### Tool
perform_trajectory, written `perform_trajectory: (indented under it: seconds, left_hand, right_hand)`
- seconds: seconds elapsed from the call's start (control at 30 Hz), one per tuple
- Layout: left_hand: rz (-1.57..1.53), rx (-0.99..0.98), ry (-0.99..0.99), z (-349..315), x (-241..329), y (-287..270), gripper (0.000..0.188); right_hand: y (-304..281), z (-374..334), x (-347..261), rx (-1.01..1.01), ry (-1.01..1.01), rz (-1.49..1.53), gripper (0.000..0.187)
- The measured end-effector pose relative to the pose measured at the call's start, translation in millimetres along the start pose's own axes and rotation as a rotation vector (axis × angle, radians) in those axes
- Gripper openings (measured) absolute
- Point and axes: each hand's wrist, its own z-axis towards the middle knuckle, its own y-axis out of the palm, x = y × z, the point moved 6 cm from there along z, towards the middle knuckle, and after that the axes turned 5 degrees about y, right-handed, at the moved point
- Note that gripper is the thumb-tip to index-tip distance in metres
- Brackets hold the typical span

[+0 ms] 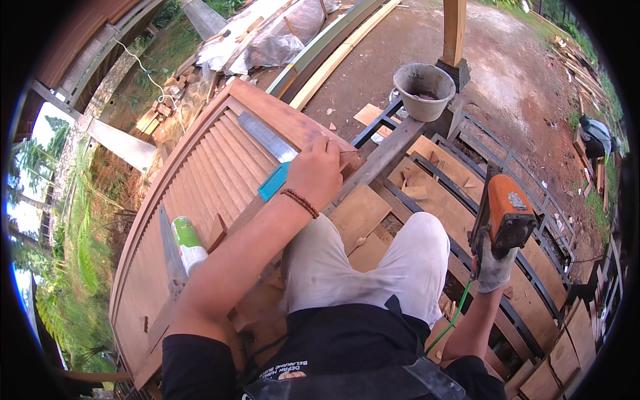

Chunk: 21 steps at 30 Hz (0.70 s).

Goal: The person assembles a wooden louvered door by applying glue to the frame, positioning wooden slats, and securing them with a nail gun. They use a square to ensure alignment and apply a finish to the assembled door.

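A reddish-brown louvered wooden panel [193, 163] lies at my left. My bare left hand [317, 172], with a beaded bracelet at the wrist, rests on its near right corner; the fingers are curled in, and what they pinch is hidden. Beside that hand a try square with a turquoise handle [275, 181] lies on the panel, its metal blade pointing away. My gloved right hand [495, 267] grips an orange and black nail gun [510, 210] upright at the right, clear of the panel. A green air hose [460, 310] runs down from the tool.
On the panel lie a green and white can [189, 241], a long tapering metal blade [171, 250] and a wood block [217, 232]. A grey bucket [424, 90] stands by a wooden post [455, 30]. Dark metal frames [520, 177] and boards lie at the right.
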Motion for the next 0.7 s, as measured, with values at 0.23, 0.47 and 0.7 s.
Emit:
perform_trajectory:
  seconds: [0.23,0.47,0.7]
  left_hand:
    - [-0.051,-0.238,-0.014,8.8,-2.8,-13.3,0.043]
    - [-0.12,-0.572,0.027,30.1,3.9,-34.8,0.051]
    - [-1.563,-0.46,0.79,7.6,163.3,-152.2,0.046]
  right_hand:
    - [-71.4,-66.1,144.2,-0.209,0.403,-0.838,0.052]
    - [-122.0,-234.6,222.2,-0.301,1.023,-1.383,0.059]
    - [-96.7,-251.0,267.8,-0.451,1.08,-1.507,0.053]
